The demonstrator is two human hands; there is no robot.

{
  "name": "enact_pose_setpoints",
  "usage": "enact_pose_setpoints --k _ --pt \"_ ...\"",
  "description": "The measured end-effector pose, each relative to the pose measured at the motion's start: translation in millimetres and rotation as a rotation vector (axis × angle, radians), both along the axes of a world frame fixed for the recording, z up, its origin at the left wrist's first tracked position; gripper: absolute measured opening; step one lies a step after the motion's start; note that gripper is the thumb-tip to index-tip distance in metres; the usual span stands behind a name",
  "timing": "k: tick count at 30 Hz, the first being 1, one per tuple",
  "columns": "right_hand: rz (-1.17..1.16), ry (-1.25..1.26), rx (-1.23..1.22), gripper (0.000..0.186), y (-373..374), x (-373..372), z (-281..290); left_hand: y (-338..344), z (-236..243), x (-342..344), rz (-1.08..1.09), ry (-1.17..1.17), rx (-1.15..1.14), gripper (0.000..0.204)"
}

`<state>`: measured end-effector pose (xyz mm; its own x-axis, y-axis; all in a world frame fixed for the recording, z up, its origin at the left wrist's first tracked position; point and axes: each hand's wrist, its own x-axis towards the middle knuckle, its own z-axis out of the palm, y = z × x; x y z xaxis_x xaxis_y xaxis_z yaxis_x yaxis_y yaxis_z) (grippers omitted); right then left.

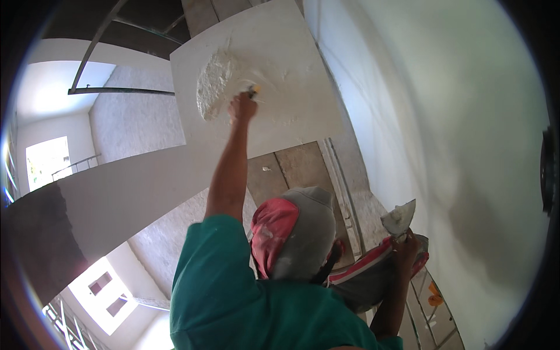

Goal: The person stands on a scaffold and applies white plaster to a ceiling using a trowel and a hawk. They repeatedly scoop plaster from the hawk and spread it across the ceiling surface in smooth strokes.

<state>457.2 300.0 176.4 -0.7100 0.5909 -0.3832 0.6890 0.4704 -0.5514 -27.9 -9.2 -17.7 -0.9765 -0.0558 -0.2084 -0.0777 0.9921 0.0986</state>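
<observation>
Neither of my own hands is in view. A co-worker in a green shirt (233,291) and a grey and red cap (303,233) is seen from behind. Stretched far forward, the co-worker's left hand (242,109) grips a tool with a yellow and black end (254,91), its blade not clear. That tool is at a white surface (291,35), beside a rough, thick patch of wet plaster (213,84). Low on the right, the co-worker's right hand (403,248) holds a putty knife (399,218) with its wide, plaster-smeared blade up.
A smooth white wall (443,116) runs down the right side. Brown boards or tiles (300,172) and a long metal bar (344,198) show beyond the cap. Metal frame tubes (122,90) stand at upper left, above a room with bright window openings (46,160).
</observation>
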Motion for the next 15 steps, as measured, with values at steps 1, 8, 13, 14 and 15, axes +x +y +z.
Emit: enact_pose_setpoints --k 1,8,13,14,15 --pt "-0.035 0.003 0.003 0.041 -1 3 2 27 6 20 -0.1 -0.084 0.053 0.035" --pt "-0.116 0.003 -0.091 0.04 -9 -13 15 -15 13 -73 -0.044 -0.093 0.149 0.037" --pt "0.33 -0.015 0.377 0.039 -5 22 -9 49 11 -48 -0.147 -0.054 -0.024 0.033" --pt "0.375 -0.03 0.394 0.04 -4 31 -17 61 27 -21 -0.268 -0.075 0.023 0.036" --pt "0.42 -0.047 0.41 0.04 -2 41 -23 66 29 -24 -0.321 -0.162 0.087 0.038"
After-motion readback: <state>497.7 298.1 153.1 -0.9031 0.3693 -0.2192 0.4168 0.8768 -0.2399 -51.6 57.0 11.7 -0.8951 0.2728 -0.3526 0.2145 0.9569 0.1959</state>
